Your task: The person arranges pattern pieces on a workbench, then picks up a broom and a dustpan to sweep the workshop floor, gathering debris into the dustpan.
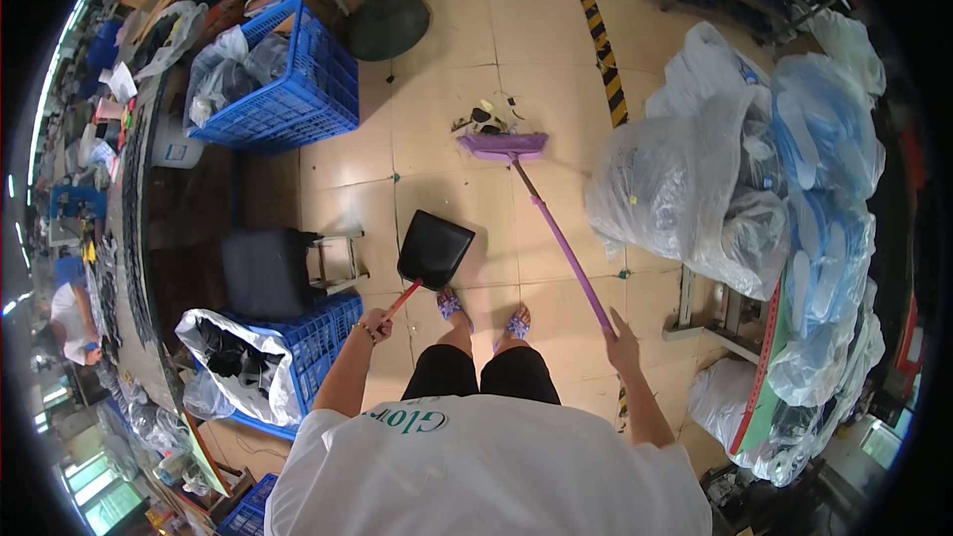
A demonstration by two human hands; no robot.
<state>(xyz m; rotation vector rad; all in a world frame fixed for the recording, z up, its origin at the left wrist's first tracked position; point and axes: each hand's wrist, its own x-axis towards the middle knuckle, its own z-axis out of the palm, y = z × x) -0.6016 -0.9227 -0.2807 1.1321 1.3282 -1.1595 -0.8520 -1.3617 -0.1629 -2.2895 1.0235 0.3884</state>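
Observation:
In my left hand (376, 325) is the red handle of a black dustpan (435, 249), which hangs low over or rests on the floor just ahead of my feet; I cannot tell which. My right hand (621, 340) grips the purple stick of a broom (504, 146). The broom's purple head lies on the tiles farther ahead, its bristle side toward a small heap of scraps (485, 117). Dark and pale yellowish bits make up that heap, too small to name. Dustpan and broom head are apart, with bare tile between them.
To the left stand blue crates (288, 89) with bagged goods, a black chair (268, 273) and a long workbench (139, 199). Large clear plastic bags (675, 179) bulge on the right, near a metal-legged table. Black-and-yellow tape (601, 45) crosses the floor. A person (74, 323) is far left.

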